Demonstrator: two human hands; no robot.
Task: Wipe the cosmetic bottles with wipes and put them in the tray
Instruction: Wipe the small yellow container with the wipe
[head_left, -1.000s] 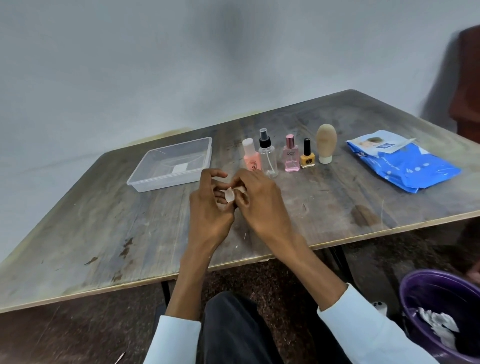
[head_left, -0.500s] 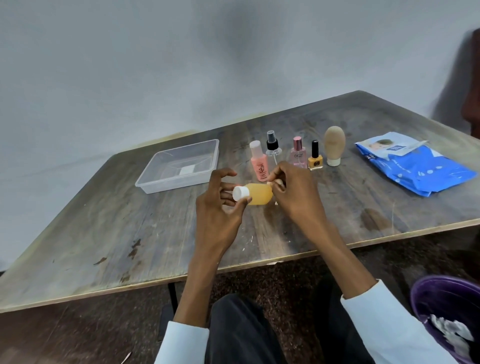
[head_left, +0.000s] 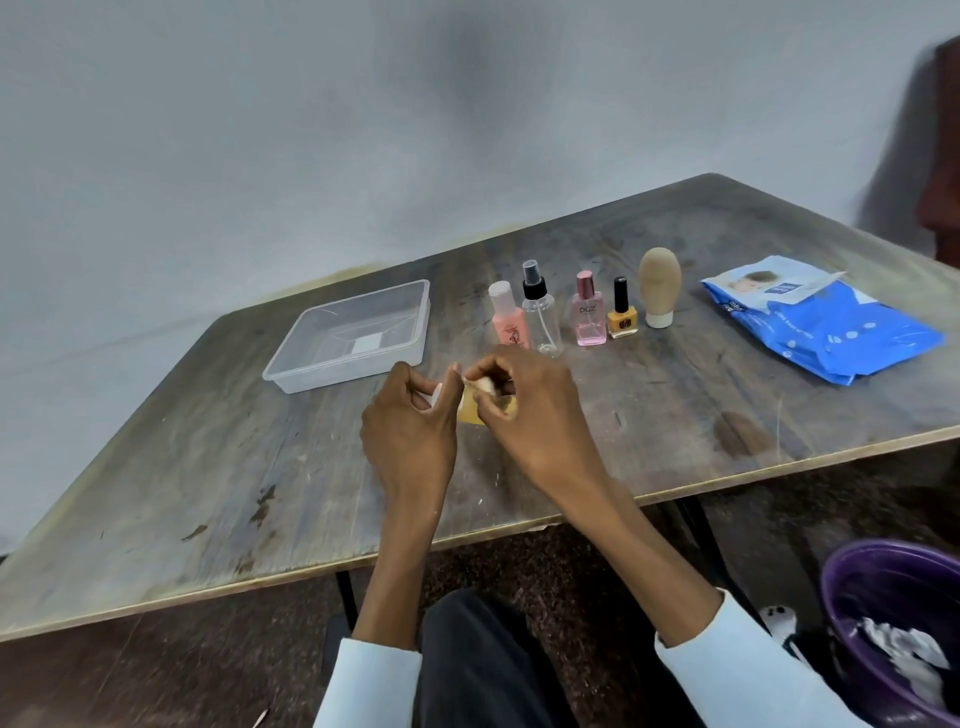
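Bare surface (head_left: 171, 467) at lower left, near edge just below the wrists. Clear tray (head_left: 349, 335) left of centre; five bottles (head_left: 589, 312) in a row behind, blue wipes pack (head_left: 821, 325) at right. Mid-frame: left hand (head_left: 410, 431) gripping yellow bottle (head_left: 470, 413) at its white cap; right hand (head_left: 535, 415) pinching wipe (head_left: 483, 385) against it.

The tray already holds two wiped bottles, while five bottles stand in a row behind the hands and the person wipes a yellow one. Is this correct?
Not quite. In the head view the tray holds no bottles. The rest stands: five bottles stand in a row behind the hands, and the left hand holds the yellow bottle while the right hand wipes it with a wipe.
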